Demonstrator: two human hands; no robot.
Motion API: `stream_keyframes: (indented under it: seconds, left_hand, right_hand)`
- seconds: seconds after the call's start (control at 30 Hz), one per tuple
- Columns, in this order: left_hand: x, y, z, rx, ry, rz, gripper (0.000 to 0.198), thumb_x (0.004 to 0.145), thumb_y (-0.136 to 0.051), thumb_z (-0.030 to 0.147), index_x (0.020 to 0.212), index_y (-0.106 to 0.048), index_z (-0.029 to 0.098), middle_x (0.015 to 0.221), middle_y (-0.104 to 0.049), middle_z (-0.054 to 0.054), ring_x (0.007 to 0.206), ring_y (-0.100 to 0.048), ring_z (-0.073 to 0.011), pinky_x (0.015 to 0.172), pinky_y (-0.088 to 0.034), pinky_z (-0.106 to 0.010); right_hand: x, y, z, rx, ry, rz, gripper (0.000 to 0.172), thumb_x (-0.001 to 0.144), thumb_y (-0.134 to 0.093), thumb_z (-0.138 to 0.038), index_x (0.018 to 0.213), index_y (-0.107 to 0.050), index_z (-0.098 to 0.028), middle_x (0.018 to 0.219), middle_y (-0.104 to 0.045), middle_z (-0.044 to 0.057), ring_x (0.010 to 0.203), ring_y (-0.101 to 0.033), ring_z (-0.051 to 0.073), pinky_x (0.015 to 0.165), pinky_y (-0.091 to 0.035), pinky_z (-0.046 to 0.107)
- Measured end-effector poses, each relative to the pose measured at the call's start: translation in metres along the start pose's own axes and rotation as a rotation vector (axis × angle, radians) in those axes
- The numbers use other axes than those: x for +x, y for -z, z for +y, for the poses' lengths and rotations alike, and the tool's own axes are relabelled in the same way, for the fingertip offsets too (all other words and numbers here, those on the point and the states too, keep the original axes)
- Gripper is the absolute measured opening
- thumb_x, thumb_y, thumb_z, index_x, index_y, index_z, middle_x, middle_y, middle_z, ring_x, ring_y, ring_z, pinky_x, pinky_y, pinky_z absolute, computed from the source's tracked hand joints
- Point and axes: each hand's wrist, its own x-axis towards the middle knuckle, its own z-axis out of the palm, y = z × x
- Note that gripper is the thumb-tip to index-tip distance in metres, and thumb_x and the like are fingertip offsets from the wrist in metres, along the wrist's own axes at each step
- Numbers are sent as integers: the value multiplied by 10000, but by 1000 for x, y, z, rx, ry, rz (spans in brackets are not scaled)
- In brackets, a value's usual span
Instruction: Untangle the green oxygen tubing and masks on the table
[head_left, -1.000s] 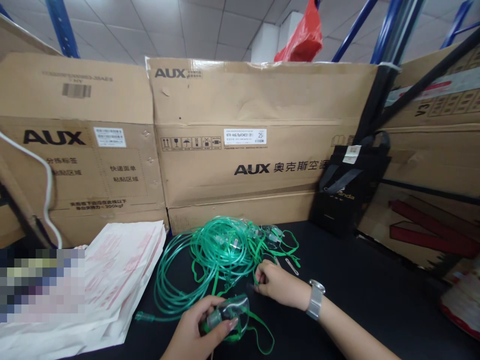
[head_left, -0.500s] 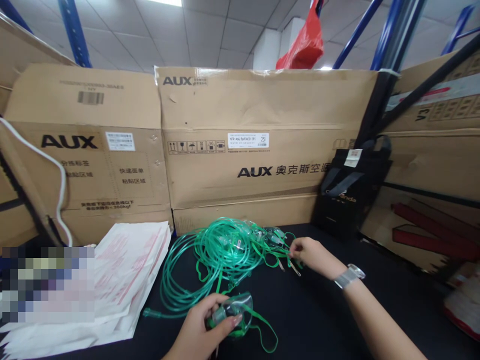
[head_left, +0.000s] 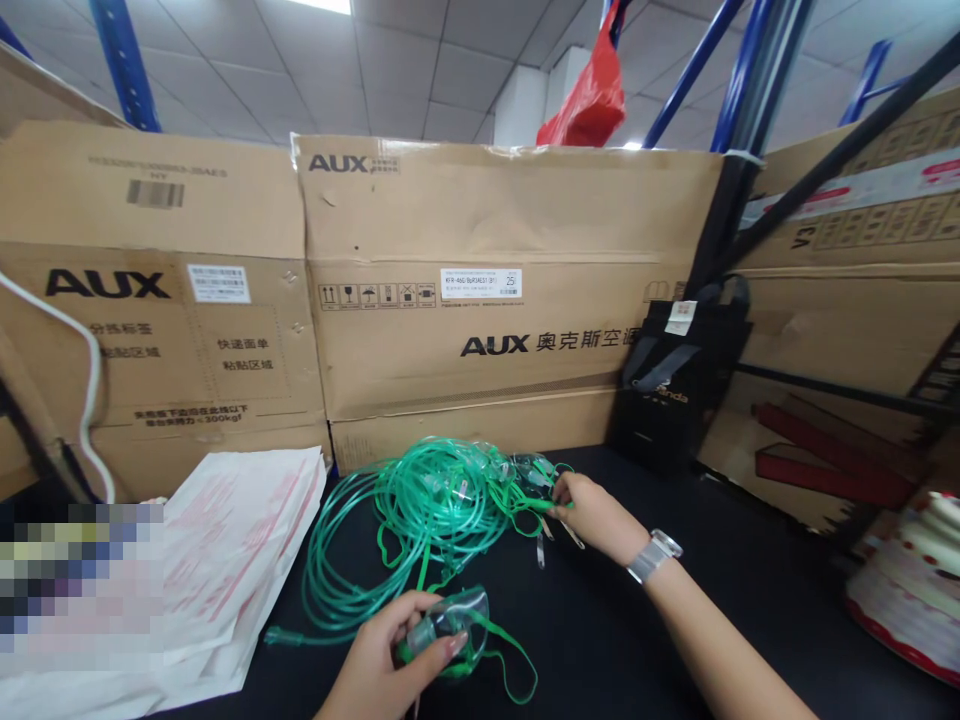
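In my left hand [head_left: 401,645] is a clear green-tinted oxygen mask [head_left: 471,612], gripped at its narrow connector end between thumb and fingers. Its green elastic strap [head_left: 517,645] loops loosely to the right on the black table. My right hand [head_left: 600,520], wearing a watch, pinches a green elastic strap [head_left: 525,518] at the right edge of the pile; its fingertips are partly hidden. More clear masks [head_left: 534,472] lie just left of that hand. Coiled green tubing [head_left: 420,500] makes up most of the pile. Small metal strips [head_left: 541,550] show below the right fingers.
White printed paper bags [head_left: 240,540] are stacked at left. Cardboard cartons [head_left: 480,220] stand along the back. A black bag [head_left: 671,390] leans at the back right, and a red-and-white container [head_left: 911,590] stands at the right edge. A white cable [head_left: 94,380] hangs at left.
The whole view has turned slightly right. My right hand has shifted a little left against the pile, and another metal strip now shows below it. My left hand keeps its hold on the mask.
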Motion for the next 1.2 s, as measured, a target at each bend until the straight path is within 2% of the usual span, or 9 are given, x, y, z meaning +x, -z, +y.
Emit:
stream_keyframes:
  seconds: [0.1, 0.27, 0.47, 0.57, 0.67, 0.77, 0.9, 1.03, 1.2]
  left_hand:
    - [1, 1, -3, 12, -9, -7, 321, 692, -618, 445, 855, -634, 170, 680, -575, -1, 615, -488, -136, 574, -377, -218]
    - [0, 2, -7, 52, 7, -44, 317, 719, -592, 431, 884, -622, 161, 693, -562, -7, 634, -490, -140, 582, -375, -222]
    - [-1, 2, -3, 74, 2, -46, 299, 728, -587, 418, 887, -625, 168, 736, -588, -21, 659, -506, -149, 614, -393, -234]
    - [-2, 2, 0, 54, -1, -26, 307, 716, -598, 424, 876, -637, 165, 696, -597, -17, 631, -510, -145, 596, -405, -228]
    - [-2, 2, 1, 40, -18, -1, 307, 694, -619, 428, 858, -657, 171, 656, -596, -6, 611, -513, -143, 575, -412, -219]
    - [-3, 2, 1, 33, -32, 7, 306, 685, -625, 432, 852, -664, 179, 640, -592, 0, 612, -516, -143, 574, -417, -214]
    - [-2, 1, -2, 23, -38, -4, 302, 695, -618, 429, 860, -659, 179, 629, -577, 5, 618, -515, -141, 596, -417, -215]
    - [-1, 1, -1, 49, -20, -20, 302, 709, -604, 426, 868, -648, 174, 659, -570, 1, 614, -500, -140, 601, -406, -230]
    - [-1, 1, 0, 69, 8, -31, 323, 715, -593, 432, 894, -630, 166, 652, -541, 5, 591, -466, -135, 570, -376, -234]
  right_hand:
    - [-4, -5, 0, -69, -20, -74, 69, 656, -642, -209, 661, -598, -156, 731, -626, 81, 690, -611, 230, 580, -400, 274]
    - [-4, -20, -10, -107, 31, -98, 168, 706, -612, -225, 846, -624, -133, 842, -613, 98, 772, -589, 221, 631, -393, 268]
    - [-4, -35, -18, -46, 134, -175, 141, 712, -603, -179, 844, -625, -135, 848, -594, 71, 797, -570, 186, 690, -408, 238]
    - [-3, -29, -15, 15, 181, -240, 211, 713, -620, -247, 898, -624, -145, 865, -599, 48, 760, -573, 156, 667, -421, 214]
    - [-1, -15, -7, 36, 155, -266, 316, 708, -616, -284, 980, -597, -125, 877, -600, 56, 716, -571, 147, 609, -425, 211]
    - [-2, -3, 1, 13, 118, -286, 369, 620, -675, -255, 950, -602, -107, 800, -606, 49, 678, -559, 157, 567, -411, 219]
    - [-5, -2, 2, -15, 100, -347, 305, 526, -722, -222, 803, -645, -121, 725, -615, 27, 630, -546, 144, 527, -393, 204]
    - [-6, -10, -3, -32, 61, -393, 120, 579, -622, -123, 693, -659, -129, 615, -618, 12, 549, -534, 116, 467, -365, 179]
    - [-5, -12, -2, -60, -18, -381, 159, 604, -526, -75, 663, -667, -120, 528, -614, 24, 454, -523, 107, 407, -330, 172]
